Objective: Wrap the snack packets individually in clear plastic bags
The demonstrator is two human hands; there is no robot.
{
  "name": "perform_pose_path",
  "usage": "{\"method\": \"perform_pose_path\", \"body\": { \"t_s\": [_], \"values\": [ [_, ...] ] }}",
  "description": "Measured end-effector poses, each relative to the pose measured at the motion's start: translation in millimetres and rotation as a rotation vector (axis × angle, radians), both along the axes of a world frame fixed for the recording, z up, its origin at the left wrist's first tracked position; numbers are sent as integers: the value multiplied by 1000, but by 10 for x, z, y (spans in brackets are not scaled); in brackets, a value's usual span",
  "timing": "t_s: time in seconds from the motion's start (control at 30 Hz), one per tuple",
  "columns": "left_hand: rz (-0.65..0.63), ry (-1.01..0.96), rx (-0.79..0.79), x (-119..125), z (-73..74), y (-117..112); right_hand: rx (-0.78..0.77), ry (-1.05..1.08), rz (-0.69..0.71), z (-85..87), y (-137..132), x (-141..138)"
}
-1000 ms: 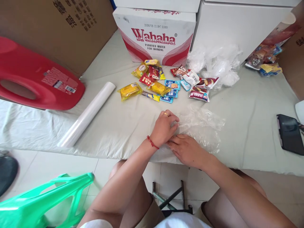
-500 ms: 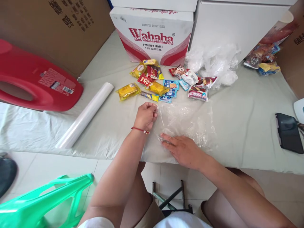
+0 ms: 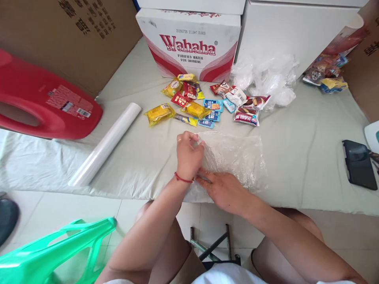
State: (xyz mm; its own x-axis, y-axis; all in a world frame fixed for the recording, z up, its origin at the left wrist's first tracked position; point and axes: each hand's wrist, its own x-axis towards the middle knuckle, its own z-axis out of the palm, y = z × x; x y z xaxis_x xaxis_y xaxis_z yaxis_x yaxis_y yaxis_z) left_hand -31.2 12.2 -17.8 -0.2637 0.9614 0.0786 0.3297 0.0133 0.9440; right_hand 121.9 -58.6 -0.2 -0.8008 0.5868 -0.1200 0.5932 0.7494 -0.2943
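A clear plastic bag (image 3: 237, 152) lies flat and wrinkled on the cloth-covered table in front of me. My left hand (image 3: 190, 154), with a red string bracelet on its wrist, pinches the bag's upper left edge. Just below it, my right hand (image 3: 227, 191) grips the lower left corner, its fingertips partly hidden behind my left wrist. Beyond the bag lie wrapped snacks: a yellow-wrapped cake (image 3: 160, 114), blue sachets (image 3: 213, 105), a red packet (image 3: 181, 99) and a purple-and-white packet (image 3: 246, 118).
A white plastic roll (image 3: 106, 144) and a red jug (image 3: 47, 98) lie to the left. Behind the snacks stands a Wahaha carton (image 3: 192, 47), with crumpled clear bags (image 3: 275, 79) beside it. A black phone (image 3: 359, 163) rests at right; a green stool (image 3: 59, 248) stands below.
My left hand has moved right and slightly down over the bag's left edge, its wrist now close to my right fingers. The bag's left side has gathered; my right hand has shifted slightly left.
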Motion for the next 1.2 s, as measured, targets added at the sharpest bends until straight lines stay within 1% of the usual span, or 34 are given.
{"method": "perform_pose_path", "body": {
  "t_s": [0.07, 0.1, 0.17, 0.2, 0.27, 0.4, 0.43, 0.47, 0.5, 0.57, 0.63, 0.67, 0.7, 0.73, 0.8, 0.83, 0.87, 0.9, 0.93, 0.97, 1.03, 1.13, 1.17, 1.2],
  "values": [
    [-110, 189, 13, 67, -6, -102, -26, -1, -21, 15, 2, -17],
    [-163, 251, 5, 86, -4, -128, -36, -4, -30, 20, 0, -25],
    [-236, 335, -18, 76, 1, -122, -40, -14, -36, 26, -9, -39],
    [-239, 335, -23, 44, 0, -93, -32, -19, -37, 27, -15, -44],
    [-202, 239, -41, -66, -12, 0, -14, -25, -33, 28, -26, -49],
    [-66, -175, -152, -318, -31, 199, -14, -33, -4, 27, -32, -53],
    [-27, -238, -174, -353, -23, 230, -17, -35, 3, 31, -29, -58],
    [9, -254, -184, -371, -9, 248, -21, -40, 8, 37, -25, -64],
    [41, -216, -179, -369, 13, 252, -23, -48, 12, 47, -20, -74],
    [98, -24, -125, -310, 73, 221, -22, -70, 18, 75, -10, -97],
    [114, 138, -46, -197, 143, 148, -21, -83, 22, 107, -3, -123],
    [91, 143, -18, -128, 175, 103, -24, -80, 23, 121, -2, -135],
    [39, 83, -7, -58, 201, 57, -32, -72, 21, 132, -2, -146],
    [-52, -21, -29, 9, 220, 15, -45, -61, 14, 139, -3, -155],
    [-309, -257, -113, 120, 230, -38, -81, -46, -9, 139, -10, -171],
    [-428, -337, -140, 157, 220, -45, -97, -45, -20, 134, -16, -177],
    [-516, -378, -145, 180, 201, -37, -106, -48, -30, 127, -23, -182],
    [-560, -380, -131, 188, 174, -15, -105, -54, -35, 120, -32, -186],
    [-556, -361, -109, 184, 142, 16, -94, -62, -39, 112, -42, -191],
    [-514, -345, -92, 169, 105, 54, -77, -73, -45, 106, -55, -195],
    [-375, -378, -100, 121, 27, 130, -31, -98, -58, 98, -88, -206],
    [-126, -498, -124, 51, -80, 200, 19, -117, -80, 96, -161, -236],
    [-62, -492, -118, 33, -110, 207, 25, -114, -79, 97, -190, -250],
    [-17, -446, -106, 19, -135, 207, 24, -108, -75, 98, -221, -266]
  ]
}}
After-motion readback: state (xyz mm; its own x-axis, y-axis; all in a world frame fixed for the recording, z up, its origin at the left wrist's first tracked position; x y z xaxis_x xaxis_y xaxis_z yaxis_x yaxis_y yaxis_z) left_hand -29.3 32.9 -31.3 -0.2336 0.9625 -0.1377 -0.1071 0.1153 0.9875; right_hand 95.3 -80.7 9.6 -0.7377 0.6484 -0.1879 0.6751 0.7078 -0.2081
